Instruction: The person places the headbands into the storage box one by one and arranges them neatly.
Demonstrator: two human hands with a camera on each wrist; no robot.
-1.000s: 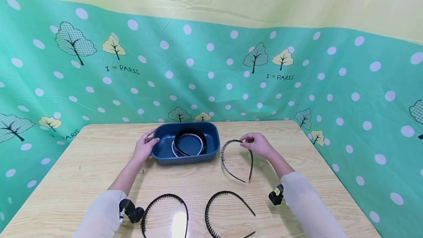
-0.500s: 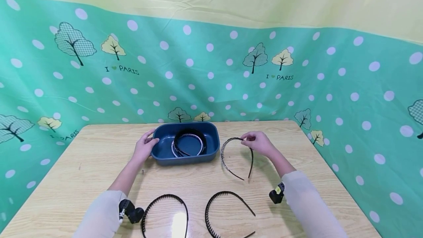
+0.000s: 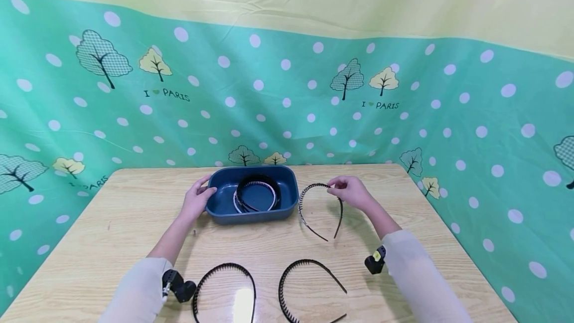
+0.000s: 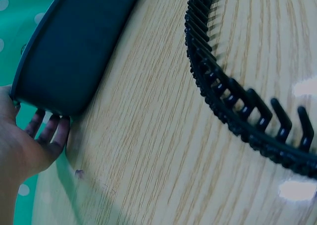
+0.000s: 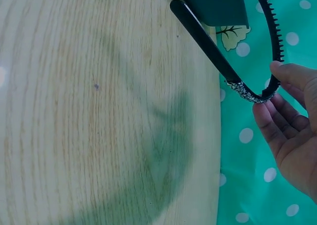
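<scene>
My left hand (image 3: 195, 200) grips the left end of a dark blue plastic box (image 3: 253, 218), thumb at its rim and fingers against the outer wall in the left wrist view. Inside the box lie several headbands, black ones (image 3: 277, 191) and a pale pink one (image 3: 236, 205), overlapping. To the right of the box, my right hand (image 3: 352, 193) pinches a black toothed headband (image 3: 341, 218) near the top of its curve, ends pointing down towards me. Silvery sparkling decoration (image 5: 242, 91) covers part of that headband in the right wrist view. Its shadow falls on the table.
Two more black toothed headbands lie on the wooden table (image 3: 134, 213) near me, one at left (image 3: 253, 283) and one at right (image 3: 281, 288). A green dotted curtain (image 3: 287, 113) hangs behind the table and along its right side.
The headband in my right hand has risen slightly and its lower ends have swung a little to the left. My left hand and the box stay where they were.
</scene>
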